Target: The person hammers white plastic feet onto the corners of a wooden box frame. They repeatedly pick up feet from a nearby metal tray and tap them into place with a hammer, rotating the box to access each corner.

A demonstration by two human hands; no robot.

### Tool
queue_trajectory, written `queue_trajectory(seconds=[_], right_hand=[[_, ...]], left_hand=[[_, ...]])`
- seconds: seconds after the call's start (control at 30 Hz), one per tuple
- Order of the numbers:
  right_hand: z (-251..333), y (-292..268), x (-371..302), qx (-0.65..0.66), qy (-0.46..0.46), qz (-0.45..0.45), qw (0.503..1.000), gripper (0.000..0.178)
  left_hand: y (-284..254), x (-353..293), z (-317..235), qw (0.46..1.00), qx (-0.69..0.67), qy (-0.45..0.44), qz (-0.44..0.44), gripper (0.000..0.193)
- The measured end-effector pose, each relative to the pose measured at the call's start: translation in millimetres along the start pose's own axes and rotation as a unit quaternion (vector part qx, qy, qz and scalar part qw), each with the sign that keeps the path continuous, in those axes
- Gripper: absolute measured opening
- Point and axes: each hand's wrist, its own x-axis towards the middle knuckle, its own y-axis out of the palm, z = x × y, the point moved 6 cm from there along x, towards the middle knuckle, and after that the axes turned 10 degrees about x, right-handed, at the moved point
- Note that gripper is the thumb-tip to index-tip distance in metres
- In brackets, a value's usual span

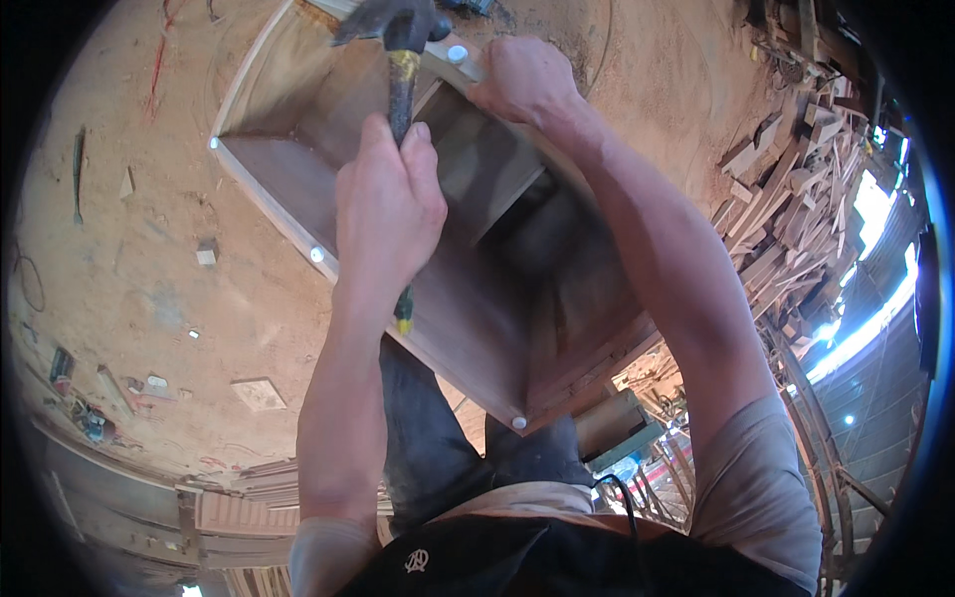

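Observation:
A wooden cabinet carcass [468, 289] lies before me with its open side up, its inside split by a wooden divider. White round buttons [317, 255] sit along its pale rim, one of them [458, 54] just left of my right hand. My left hand [390, 204] is closed round the handle of a claw hammer [400, 75], whose dark head is raised over the far rim. My right hand [525, 82] rests closed at the far rim, fingers curled down; what they pinch, if anything, is hidden.
Wood offcuts [791, 189] are heaped at the right. On the dusty floor at the left lie a dark rod [78, 174], small blocks [207, 252] and a flat board piece [259, 394]. Stacked boards [249, 512] stand at the lower left, a greenish box [622, 428] by my legs.

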Motion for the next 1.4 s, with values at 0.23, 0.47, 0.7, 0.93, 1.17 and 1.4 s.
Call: queue_trajectory(seconds=[0.23, 0.47, 0.7, 0.93, 1.17, 1.4], right_hand=[[-2, -1, 4, -0.006, -0.005, -0.013, 1.0, 0.033], [1, -4, 2, 0.004, 0.001, -0.018, 1.0, 0.03], [-2, -2, 4, -0.003, 0.006, 0.01, 1.0, 0.042], [-1, -4, 2, 0.014, -0.002, -0.004, 1.0, 0.038], [-1, -5, 2, 0.026, 0.006, -0.008, 1.0, 0.037], [-2, -3, 4, 0.025, 0.015, 0.001, 1.0, 0.038]], left_hand=[[-32, 5, 13, 0.989, -0.136, -0.064, -0.007, 0.037], [-23, 48, 60, 0.906, -0.365, -0.163, 0.142, 0.035], [2, 52, 73, 0.849, -0.396, -0.128, 0.325, 0.034], [-20, 31, 39, 0.979, -0.15, -0.09, 0.106, 0.039], [-21, 22, 14, 0.999, 0.012, 0.032, 0.021, 0.041], [-19, 14, -7, 0.991, 0.075, 0.096, 0.063, 0.04]])
